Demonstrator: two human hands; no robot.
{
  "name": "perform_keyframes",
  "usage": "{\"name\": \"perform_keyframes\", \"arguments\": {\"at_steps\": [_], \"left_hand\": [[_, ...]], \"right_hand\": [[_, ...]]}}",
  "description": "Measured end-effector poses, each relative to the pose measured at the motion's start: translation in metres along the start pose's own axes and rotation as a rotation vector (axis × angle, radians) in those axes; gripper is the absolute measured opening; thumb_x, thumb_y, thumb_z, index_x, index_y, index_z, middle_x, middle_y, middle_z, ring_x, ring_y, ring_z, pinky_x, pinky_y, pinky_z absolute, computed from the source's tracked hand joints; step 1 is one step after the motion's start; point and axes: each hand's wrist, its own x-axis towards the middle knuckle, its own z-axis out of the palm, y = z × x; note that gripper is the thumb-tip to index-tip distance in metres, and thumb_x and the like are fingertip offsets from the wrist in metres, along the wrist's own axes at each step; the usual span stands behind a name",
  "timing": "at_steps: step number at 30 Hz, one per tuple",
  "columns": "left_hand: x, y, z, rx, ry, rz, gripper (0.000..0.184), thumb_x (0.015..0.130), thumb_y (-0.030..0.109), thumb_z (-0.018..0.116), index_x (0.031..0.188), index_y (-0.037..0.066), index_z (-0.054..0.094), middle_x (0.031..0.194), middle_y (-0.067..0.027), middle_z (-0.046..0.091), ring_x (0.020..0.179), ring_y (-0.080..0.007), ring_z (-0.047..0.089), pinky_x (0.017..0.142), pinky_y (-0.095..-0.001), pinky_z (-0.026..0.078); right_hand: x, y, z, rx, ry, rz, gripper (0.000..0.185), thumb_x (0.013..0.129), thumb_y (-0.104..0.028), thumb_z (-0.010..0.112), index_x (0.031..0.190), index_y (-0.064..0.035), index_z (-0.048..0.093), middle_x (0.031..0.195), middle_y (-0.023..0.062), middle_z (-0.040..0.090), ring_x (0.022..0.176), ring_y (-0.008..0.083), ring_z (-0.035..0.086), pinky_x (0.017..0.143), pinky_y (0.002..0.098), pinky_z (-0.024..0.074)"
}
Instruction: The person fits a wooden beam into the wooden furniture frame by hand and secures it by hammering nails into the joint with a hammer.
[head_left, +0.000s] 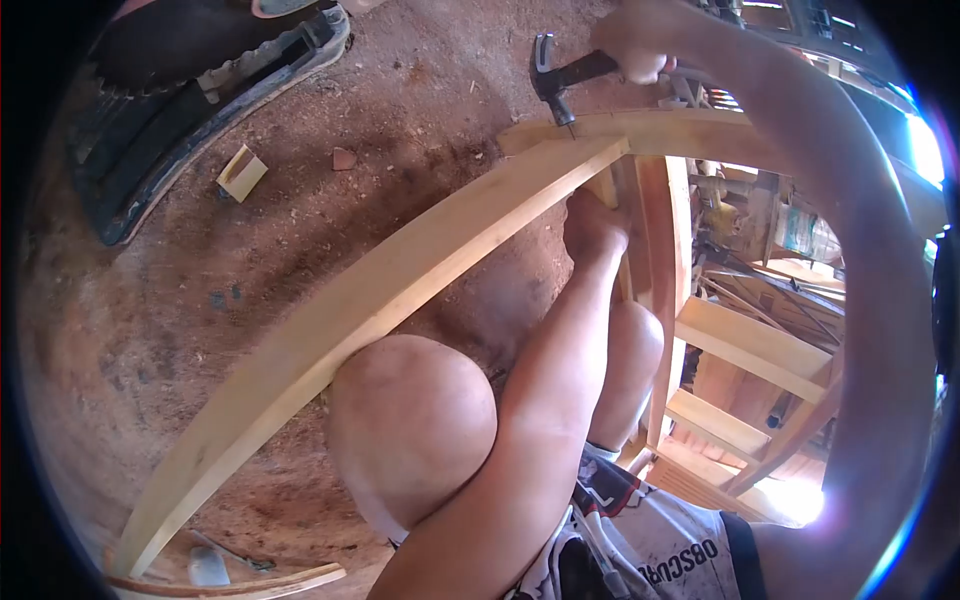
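My right hand point(635, 45) is closed around the dark handle of a claw hammer point(552, 85). The hammer's striking face points down at a thin nail point(572, 131) in the wood; whether they touch I cannot tell. The nail stands near the end of a long pale wooden beam point(370, 285), where it meets a crossing wooden piece point(690, 133). Under that joint, my left hand point(595, 225) grips the wood, its fingers mostly hidden by the beam. My bent knee point(415, 430) rests against the beam's near side.
A circular saw blade point(170, 45) with a dark base point(130, 170) lies upper left on the dirt floor point(420, 90). A small wood offcut point(241, 173) lies near it. At right stands a wooden frame with crosspieces point(750, 350). Another curved wood strip point(250, 583) is at lower left.
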Motion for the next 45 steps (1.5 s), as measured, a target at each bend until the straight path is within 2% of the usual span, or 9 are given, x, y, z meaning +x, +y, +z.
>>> {"name": "perform_keyframes", "arguments": {"at_steps": [2,5,9,11,26,33,38,43,45], "left_hand": [[-0.005,-0.005,0.001,-0.088,0.037,0.102,0.078,0.076,0.043,0.081,0.131,-0.005,0.054,0.126,-0.0245,0.064,0.116,-0.035,0.065,0.099,-0.0424,0.053],[0.006,-0.008,0.009,-0.029,0.028,0.047,0.078,0.077,0.044,0.079,0.132,-0.004,0.052,0.125,-0.0236,0.063,0.116,-0.0365,0.065,0.098,-0.0442,0.053],[0.007,-0.008,0.008,-0.008,0.012,0.05,0.081,0.078,0.044,0.079,0.136,-0.003,0.047,0.129,-0.0235,0.061,0.117,-0.0368,0.064,0.097,-0.0444,0.053],[0.002,-0.003,0.001,-0.005,-0.017,0.046,0.081,0.078,0.044,0.079,0.136,-0.003,0.047,0.129,-0.0235,0.061,0.116,-0.0369,0.065,0.097,-0.0445,0.054],[0.011,-0.014,0.013,0.008,0.044,0.094,0.077,0.079,0.045,0.078,0.134,-0.001,0.05,0.127,-0.0233,0.062,0.113,-0.0362,0.066,0.096,-0.0446,0.054],[0.007,-0.003,0.011,0.036,0.021,0.025,0.072,0.079,0.044,0.078,0.13,0.001,0.052,0.124,-0.022,0.063,0.109,-0.0387,0.067,0.093,-0.0468,0.056],[0.006,-0.006,0.012,0.036,0.01,0.019,0.069,0.078,0.042,0.08,0.127,0.001,0.054,0.123,-0.0218,0.064,0.109,-0.0381,0.068,0.093,-0.0464,0.056],[0.001,-0.002,0.005,-0.004,0.025,0.032,0.062,0.078,0.041,0.078,0.12,-0.002,0.058,0.123,-0.0221,0.064,0.108,-0.0371,0.068,0.093,-0.0462,0.056],[0.003,-0.002,0.008,-0.006,0.058,0.032,0.063,0.079,0.04,0.078,0.12,-0.002,0.058,0.123,-0.0222,0.064,0.108,-0.0372,0.068,0.092,-0.0463,0.056]], "right_hand": [[-0.012,-0.004,-0.015,-0.032,-0.086,-0.081,0.024,0.079,-0.017,0.064,0.096,-0.0031,0.074,0.08,0.0169,0.072,0.078,0.0331,0.071,0.068,0.0464,0.0542],[0.001,-0.002,-0.003,0.314,0.437,0.254,0.029,0.081,-0.015,0.061,0.105,-0.0074,0.074,0.089,0.0191,0.073,0.082,0.0321,0.072,0.071,0.0442,0.057],[0.007,0.0,0.017,0.148,0.375,0.131,0.028,0.081,-0.013,0.062,0.106,-0.0067,0.074,0.09,0.0198,0.073,0.083,0.0331,0.072,0.072,0.0442,0.0572],[0.019,0.005,0.017,-0.152,0.037,-0.127,0.026,0.079,-0.012,0.064,0.101,-0.005,0.075,0.09,0.021,0.073,0.085,0.0346,0.072,0.073,0.0459,0.0568],[0.016,0.018,0.006,0.209,0.413,0.157,0.025,0.078,-0.012,0.065,0.098,-0.0021,0.075,0.089,0.0215,0.073,0.083,0.0357,0.072,0.072,0.0461,0.057],[-0.007,-0.008,0.017,0.007,0.191,-0.025,0.025,0.077,-0.012,0.065,0.098,-0.0013,0.075,0.088,0.0216,0.073,0.082,0.0359,0.073,0.071,0.0461,0.0571],[-0.002,0.007,0.016,0.403,0.537,0.317,0.025,0.077,-0.011,0.065,0.098,-0.0007,0.075,0.087,0.0216,0.073,0.082,0.0361,0.073,0.071,0.0461,0.0572],[-0.012,-0.01,0.014,0.005,0.161,-0.05,0.026,0.078,-0.012,0.065,0.099,-0.0013,0.075,0.092,0.0222,0.073,0.085,0.0371,0.072,0.074,0.0468,0.0568],[-0.012,0.003,0.007,0.122,0.305,0.009,0.027,0.077,-0.011,0.065,0.1,-0.001,0.075,0.096,0.0228,0.073,0.089,0.0374,0.072,0.076,0.0472,0.0565]]}}
